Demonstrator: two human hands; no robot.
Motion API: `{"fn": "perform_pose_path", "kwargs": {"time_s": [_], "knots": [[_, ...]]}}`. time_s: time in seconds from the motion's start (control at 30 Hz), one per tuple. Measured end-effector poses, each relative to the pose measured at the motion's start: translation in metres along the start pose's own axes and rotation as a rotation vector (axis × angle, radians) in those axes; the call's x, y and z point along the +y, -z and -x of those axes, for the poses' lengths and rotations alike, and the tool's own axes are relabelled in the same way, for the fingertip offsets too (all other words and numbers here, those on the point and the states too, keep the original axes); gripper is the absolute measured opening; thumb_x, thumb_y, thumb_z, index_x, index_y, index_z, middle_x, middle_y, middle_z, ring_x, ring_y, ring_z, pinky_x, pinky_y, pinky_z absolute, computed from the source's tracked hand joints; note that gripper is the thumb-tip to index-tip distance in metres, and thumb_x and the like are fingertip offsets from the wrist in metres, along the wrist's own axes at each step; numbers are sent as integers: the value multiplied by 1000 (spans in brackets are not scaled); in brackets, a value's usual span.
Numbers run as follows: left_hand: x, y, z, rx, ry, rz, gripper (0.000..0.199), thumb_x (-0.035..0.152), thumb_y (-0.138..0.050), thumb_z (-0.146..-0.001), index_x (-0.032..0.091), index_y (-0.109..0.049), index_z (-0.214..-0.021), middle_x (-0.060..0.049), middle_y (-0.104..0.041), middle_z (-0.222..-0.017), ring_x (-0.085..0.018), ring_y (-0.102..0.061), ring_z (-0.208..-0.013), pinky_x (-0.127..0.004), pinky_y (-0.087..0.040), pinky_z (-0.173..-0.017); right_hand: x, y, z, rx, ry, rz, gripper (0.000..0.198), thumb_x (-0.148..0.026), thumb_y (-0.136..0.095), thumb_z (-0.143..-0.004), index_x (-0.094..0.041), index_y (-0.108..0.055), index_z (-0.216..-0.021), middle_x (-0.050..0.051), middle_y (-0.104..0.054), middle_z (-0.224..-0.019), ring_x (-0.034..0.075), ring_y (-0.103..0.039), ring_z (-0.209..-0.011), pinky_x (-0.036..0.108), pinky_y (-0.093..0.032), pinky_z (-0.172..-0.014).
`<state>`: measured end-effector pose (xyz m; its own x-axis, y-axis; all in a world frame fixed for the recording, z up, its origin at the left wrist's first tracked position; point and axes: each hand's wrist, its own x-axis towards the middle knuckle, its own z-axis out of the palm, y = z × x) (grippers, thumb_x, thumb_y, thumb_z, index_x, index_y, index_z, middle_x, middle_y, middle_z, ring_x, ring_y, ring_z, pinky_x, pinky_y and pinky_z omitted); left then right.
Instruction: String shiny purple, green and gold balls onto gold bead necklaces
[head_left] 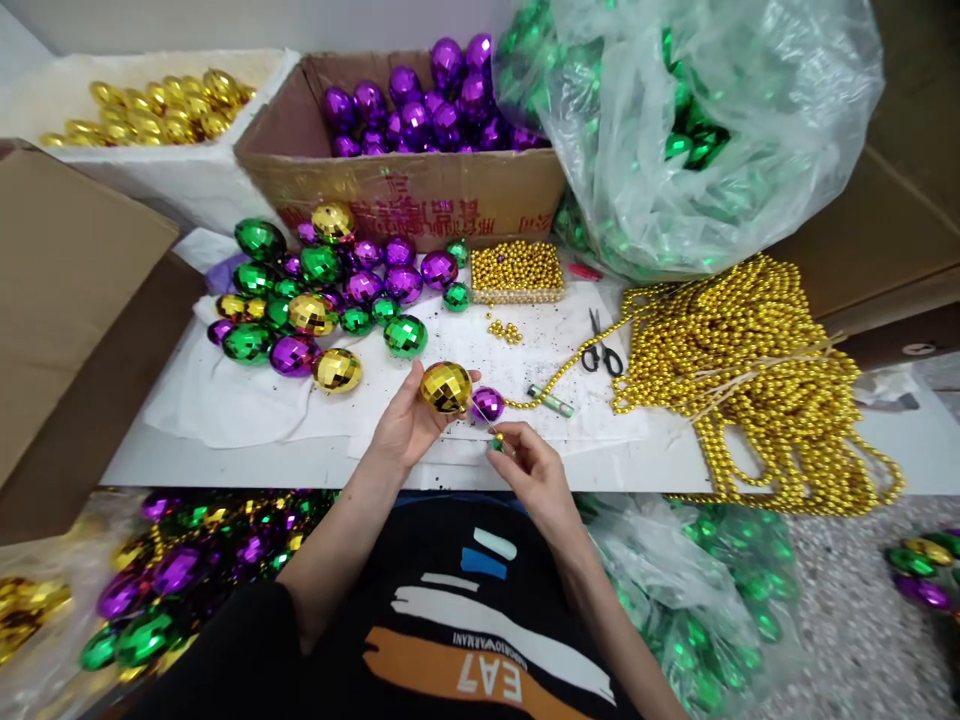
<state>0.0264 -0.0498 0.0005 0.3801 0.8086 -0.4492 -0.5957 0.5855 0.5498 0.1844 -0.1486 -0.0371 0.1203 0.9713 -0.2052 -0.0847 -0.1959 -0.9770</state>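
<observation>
My left hand [409, 420] is closed round a large faceted gold ball [446, 388], just above the front of the table. In a pinch, my right hand [529, 462] holds a small green bead [497, 443] with a bit of gold at its top. A thin pale string runs from this bead up toward the gold ball. Between the hands lies a purple faceted ball [488, 404], joined to a gold bead chain [562, 370] that leads right. Beside the chain is a light green lighter [551, 401].
Black scissors [602, 350] lie near a heap of gold bead strands [742, 350]. Mixed shiny balls [364, 288] spread to the left. Behind stand a box of gold beads [517, 272], a carton [405, 190] of purple balls and a plastic bag [750, 200] of green ones.
</observation>
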Motion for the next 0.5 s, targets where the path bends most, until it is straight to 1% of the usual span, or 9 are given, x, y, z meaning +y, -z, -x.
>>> {"fn": "perform_pose_path", "kwargs": {"time_s": [0.07, 0.13, 0.17, 0.23, 0.3, 0.4, 0.5], "knots": [[-1, -1, -2, 6, 11, 25, 48, 45, -39, -102, 9, -69, -94, -19, -73, -102, -20, -70, -69, -27, -57, -54, 1, -1, 0, 99, 78, 94, 20, -39, -68, -85, -21, -67, -91, -2, -53, -73, 13, -45, -66, 27, -37, -61], [-3, 0, -5, 12, 36, 62, 48, 44, -37, -103, 9, -68, -95, -19, -73, -100, -20, -70, -69, -27, -57, -54, 3, -1, 0, 246, 164, 139, 20, -40, -63, -90, -21, -65, -88, 0, -55, -78, 14, -48, -69, 28, -38, -63], [-4, 1, -7, 16, 53, 84, 48, 45, -37, -103, 9, -68, -96, -19, -73, -99, -19, -70, -69, -26, -57, -54, 4, -1, 0, 316, 207, 154, 20, -40, -60, -92, -21, -64, -88, 1, -55, -80, 14, -48, -70, 28, -39, -64], [-9, 4, -11, 29, 96, 130, 47, 47, -39, -102, 9, -67, -98, -18, -73, -98, -19, -70, -68, -26, -58, -54, 5, -1, -1, 416, 285, 178, 21, -39, -56, -95, -21, -61, -87, 1, -52, -80, 14, -48, -70, 28, -39, -64], [-14, 7, -15, 42, 140, 167, 45, 48, -41, -101, 10, -66, -100, -18, -73, -98, -18, -70, -69, -25, -59, -55, 6, -1, -4, 470, 343, 204, 21, -39, -55, -96, -21, -60, -86, 1, -51, -79, 14, -48, -68, 29, -39, -62], [-18, 10, -19, 54, 195, 204, 46, 47, -41, -101, 9, -66, -101, -20, -72, -100, -18, -70, -71, -24, -58, -56, 4, -3, -11, 518, 399, 258, 18, -37, -59, -95, -21, -62, -86, 1, -52, -77, 14, -47, -66, 29, -40, -62], [-19, 13, -20, 28, 271, 249, 51, 49, -38, -102, 6, -65, -103, -23, -71, -105, -17, -69, -72, -23, -58, -56, -6, -4, -18, 570, 471, 253, 14, -34, -63, -92, -21, -63, -86, 3, -58, -82, 14, -52, -67, 29, -42, -59]]}}
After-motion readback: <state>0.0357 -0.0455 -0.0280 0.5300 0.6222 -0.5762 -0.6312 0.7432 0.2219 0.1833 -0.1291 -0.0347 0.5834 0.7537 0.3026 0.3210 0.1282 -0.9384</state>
